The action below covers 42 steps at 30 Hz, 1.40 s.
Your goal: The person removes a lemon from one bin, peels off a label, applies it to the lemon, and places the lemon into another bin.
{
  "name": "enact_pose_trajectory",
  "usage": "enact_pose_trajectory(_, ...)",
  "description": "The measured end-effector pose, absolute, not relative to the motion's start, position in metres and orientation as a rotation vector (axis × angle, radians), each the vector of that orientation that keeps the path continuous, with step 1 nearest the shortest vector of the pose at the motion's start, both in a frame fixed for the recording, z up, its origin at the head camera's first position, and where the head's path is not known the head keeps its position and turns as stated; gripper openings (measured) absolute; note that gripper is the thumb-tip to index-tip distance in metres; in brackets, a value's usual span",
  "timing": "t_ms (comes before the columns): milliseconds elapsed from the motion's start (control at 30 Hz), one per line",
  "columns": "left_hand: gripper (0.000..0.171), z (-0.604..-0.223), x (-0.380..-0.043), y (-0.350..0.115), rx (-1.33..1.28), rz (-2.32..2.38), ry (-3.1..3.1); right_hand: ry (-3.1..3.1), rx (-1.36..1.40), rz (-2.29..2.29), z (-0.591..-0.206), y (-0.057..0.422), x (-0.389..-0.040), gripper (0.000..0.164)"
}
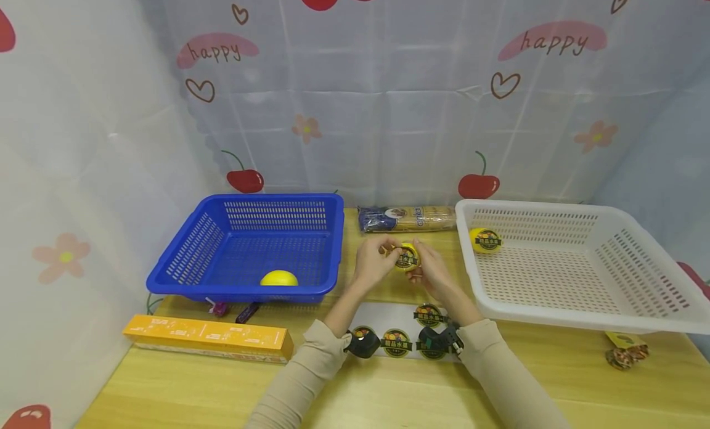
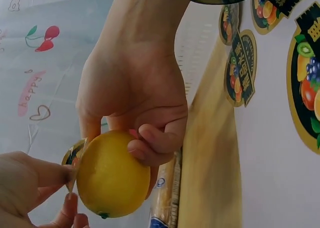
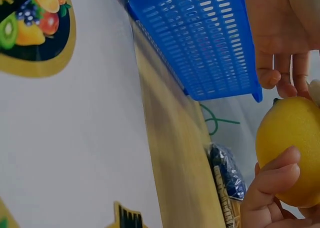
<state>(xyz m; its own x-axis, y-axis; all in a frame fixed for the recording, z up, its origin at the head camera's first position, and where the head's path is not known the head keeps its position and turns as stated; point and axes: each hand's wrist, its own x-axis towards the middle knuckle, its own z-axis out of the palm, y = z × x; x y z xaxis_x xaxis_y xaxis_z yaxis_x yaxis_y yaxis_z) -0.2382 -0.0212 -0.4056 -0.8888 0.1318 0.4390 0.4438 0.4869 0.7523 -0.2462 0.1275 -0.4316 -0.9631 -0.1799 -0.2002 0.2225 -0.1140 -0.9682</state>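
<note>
Sleeves (image 1: 299, 379) foremost, lemon (image 2: 112, 178) clear of basket rims (image 1: 337, 244)

There are 3 lemons (image 1: 279, 278), 2 hands (image 1: 374, 261), 1 orange box (image 1: 208, 338), 1 packet (image 1: 410, 219), 1 sheet (image 1: 383, 312) showing 4 stickers (image 1: 396, 344), and 2 baskets (image 1: 222, 286) at 10 and 2 o'clock.

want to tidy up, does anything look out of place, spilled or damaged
Nothing looks spilled or damaged. Mildly odd: a small pink item and a dark one lie by the near edge of the blue basket, and a brown patterned one by the white basket. They look like strays beside the lemons and stickers.
</note>
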Motion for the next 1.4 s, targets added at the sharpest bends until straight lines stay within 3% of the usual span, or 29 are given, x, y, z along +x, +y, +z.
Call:
enact_pose_trajectory(433,0.017,-0.42,-0.236,-0.021,-0.372,-1.667,-2.286,1.942,0.012,-2.133,-0.429,0.125,-0.243,0.058)
enact_pose_trajectory(700,0.04,-0.43,-0.237,-0.017,-0.376,-1.85,-2.295,1.918,0.004,-2.145,-0.428,0.124,-0.241,0.056)
enact_pose_trajectory(1067,0.043,-0.432,-0.235,-0.015,-0.342,-1.851,-2.317,1.963,-0.104,-2.139,-0.427,0.123,-0.24,0.065)
enact_pose_trajectory(1400,0.038,-0.435,-0.234,-0.009,-0.304,-1.798,-2.256,2.113,-0.113,-2.092,-0.426,0.117,-0.239,0.062)
